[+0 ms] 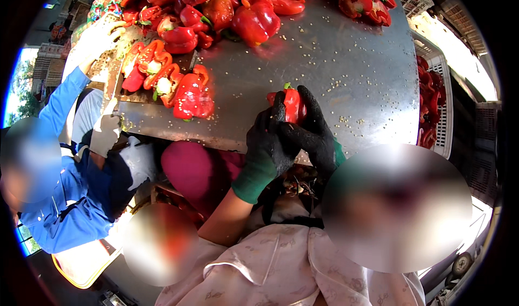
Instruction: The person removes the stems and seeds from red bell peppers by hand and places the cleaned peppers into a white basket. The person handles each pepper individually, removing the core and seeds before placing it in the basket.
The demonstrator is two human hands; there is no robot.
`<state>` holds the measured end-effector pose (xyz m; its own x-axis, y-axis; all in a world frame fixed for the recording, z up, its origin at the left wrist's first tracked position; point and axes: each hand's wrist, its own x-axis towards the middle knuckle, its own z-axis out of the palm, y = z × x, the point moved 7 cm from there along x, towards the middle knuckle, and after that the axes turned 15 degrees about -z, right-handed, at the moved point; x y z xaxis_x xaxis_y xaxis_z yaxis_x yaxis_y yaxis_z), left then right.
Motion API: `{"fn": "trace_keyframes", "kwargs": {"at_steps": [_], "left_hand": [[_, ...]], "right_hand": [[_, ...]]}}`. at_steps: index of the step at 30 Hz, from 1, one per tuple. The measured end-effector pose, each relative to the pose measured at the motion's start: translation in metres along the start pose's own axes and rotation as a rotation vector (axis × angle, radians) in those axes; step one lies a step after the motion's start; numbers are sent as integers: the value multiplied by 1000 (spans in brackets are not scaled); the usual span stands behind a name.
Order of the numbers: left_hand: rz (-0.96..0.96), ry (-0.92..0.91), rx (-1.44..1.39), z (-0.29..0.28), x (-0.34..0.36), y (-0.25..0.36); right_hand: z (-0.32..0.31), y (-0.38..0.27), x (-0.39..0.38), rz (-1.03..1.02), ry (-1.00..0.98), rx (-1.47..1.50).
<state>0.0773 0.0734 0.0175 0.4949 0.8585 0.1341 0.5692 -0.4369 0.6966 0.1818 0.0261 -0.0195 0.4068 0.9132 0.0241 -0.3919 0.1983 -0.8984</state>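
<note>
Close to the near edge of the metal table (pixel 362 95), a red bell pepper (pixel 294 107) with a bit of green stem is gripped between both hands. My left hand (pixel 270 136), in a black glove with a green cuff, closes on its left side. My right hand (pixel 313 136), gloved the same way, wraps the other side with thumb and fingers round it. Parts of the pepper are hidden by the gloves. Pepper halves (pixel 194 96), cut open, lie to the left near the edge.
Red peppers (pixel 257 22) are heaped at the far left, more cut ones (pixel 363 4) at the far right. Seeds are scattered over the table. A white crate (pixel 446 98) of peppers stands at right. A co-worker in a blue jacket (pixel 65 198) holds a knife (pixel 112 98) at left.
</note>
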Motion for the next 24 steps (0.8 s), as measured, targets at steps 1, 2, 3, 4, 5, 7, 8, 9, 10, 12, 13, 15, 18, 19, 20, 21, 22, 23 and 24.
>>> {"fn": "trace_keyframes", "kwargs": {"at_steps": [1, 2, 3, 4, 5, 7, 8, 9, 10, 12, 13, 15, 18, 19, 20, 21, 22, 23, 24], "left_hand": [[-17, -22, -74, -3, -9, 11], [-19, -52, -146, -5, -14, 21], [-59, -114, -312, -5, -17, 24], [-93, -173, -473, -9, -19, 27], [-135, -229, -623, -14, -21, 24], [-231, -168, -592, -33, -18, 16], [-283, -137, -604, -38, -12, 9], [-335, -107, -615, -41, -7, 2], [-259, -60, -602, -48, -3, 5], [90, 37, -233, -60, 6, 34], [261, 86, -46, -64, 7, 50], [248, -21, 59, -52, 16, 59], [227, -91, 145, -32, 25, 52], [252, -88, 182, -30, 28, 52], [277, -85, 220, -29, 31, 51], [302, -82, 258, -28, 32, 51], [301, -101, 271, -24, 32, 50], [300, -119, 285, -20, 32, 47], [299, -137, 299, -18, 31, 46]], "right_hand": [[-4, -1, 1, 41, -7, -9], [-8, -8, 1, 71, 1, -14], [-10, -12, -1, 103, 7, -19], [-13, -18, -4, 89, 86, -4], [-14, -19, -8, 119, 108, 53], [-17, -22, -19, 177, 151, 170], [-17, -27, -22, 80, 71, 47], [-19, -33, -27, -22, 7, -76], [-18, -30, -30, 105, 62, 40], [-15, -30, -35, 163, 58, 90], [-12, -35, -34, 90, 2, 23], [-8, -33, -37, 189, 61, 121], [0, -47, -33, 102, -57, -95], [0, -41, -37, 190, 20, 24], [-3, -39, -36, 91, 20, -100], [-6, -39, -37, 113, 21, -161], [-10, -40, -38, 137, 24, -225], [-12, -41, -39, 131, 17, -291], [-14, -42, -40, 127, 10, -358]]}}
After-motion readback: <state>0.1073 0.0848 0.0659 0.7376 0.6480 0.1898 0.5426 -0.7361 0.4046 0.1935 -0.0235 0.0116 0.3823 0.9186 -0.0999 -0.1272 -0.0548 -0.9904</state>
